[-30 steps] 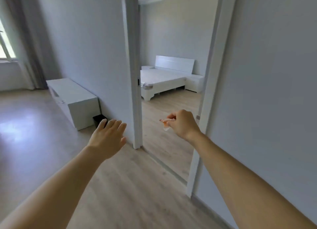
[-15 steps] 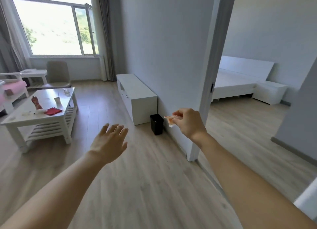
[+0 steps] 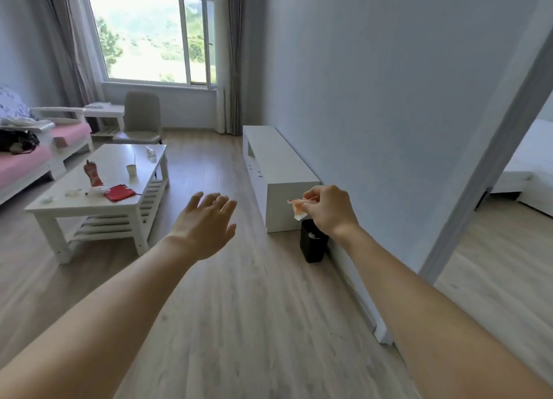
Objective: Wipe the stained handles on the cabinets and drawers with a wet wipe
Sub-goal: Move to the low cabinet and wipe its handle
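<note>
Pinched stained wet wipe between right hand fingers, above black bin. Hung limp, light, soft, probably damp; best held by an edge. Left hand spread, empty.

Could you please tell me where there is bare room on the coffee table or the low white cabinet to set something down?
The low white cabinet top looks bare along its whole length. On the coffee table, the far middle stretch is free, bordered by the small cup and the red bottle. Its near end is crowded: red cloth and wrappers.
</note>
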The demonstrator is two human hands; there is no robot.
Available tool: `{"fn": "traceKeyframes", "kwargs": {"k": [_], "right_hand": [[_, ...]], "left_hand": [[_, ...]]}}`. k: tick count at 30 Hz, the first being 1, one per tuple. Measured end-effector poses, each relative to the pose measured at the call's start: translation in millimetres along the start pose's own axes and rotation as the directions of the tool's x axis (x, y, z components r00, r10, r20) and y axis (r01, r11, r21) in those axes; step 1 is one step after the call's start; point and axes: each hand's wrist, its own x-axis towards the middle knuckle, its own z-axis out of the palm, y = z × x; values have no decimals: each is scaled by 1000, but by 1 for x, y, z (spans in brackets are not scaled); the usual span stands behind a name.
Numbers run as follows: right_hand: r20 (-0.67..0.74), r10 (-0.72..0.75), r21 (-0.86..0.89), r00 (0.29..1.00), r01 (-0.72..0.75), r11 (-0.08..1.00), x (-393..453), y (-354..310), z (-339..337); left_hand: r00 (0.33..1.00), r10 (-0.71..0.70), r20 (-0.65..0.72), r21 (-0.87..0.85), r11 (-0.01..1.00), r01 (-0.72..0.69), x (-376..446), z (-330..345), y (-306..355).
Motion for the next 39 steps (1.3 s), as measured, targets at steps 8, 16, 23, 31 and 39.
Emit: {"fn": "traceKeyframes", "kwargs": {"k": [8, 16, 23, 31, 39], "right_hand": [[72, -143, -21, 987, 144, 989, 235, -40, 119], [15, -80, -69, 997, 81, 994, 454, -8, 165], [-40, 28, -39, 999, -29, 999, 652, 55, 236], [21, 138, -66, 990, -137, 988, 869, 76, 335], [54, 192, -93, 980, -186, 978, 1039, 77, 483]], "left_hand": [[998, 3, 63, 145, 989, -12, 198, 82, -134], [996, 32, 87, 97, 994, -41, 396, 169, -222], [986, 113, 123, 120, 985, -128, 583, 275, -275], [978, 136, 160, 61, 987, -147, 772, 367, -365], [969, 197, 149, 27, 979, -203, 933, 491, -488]]}}
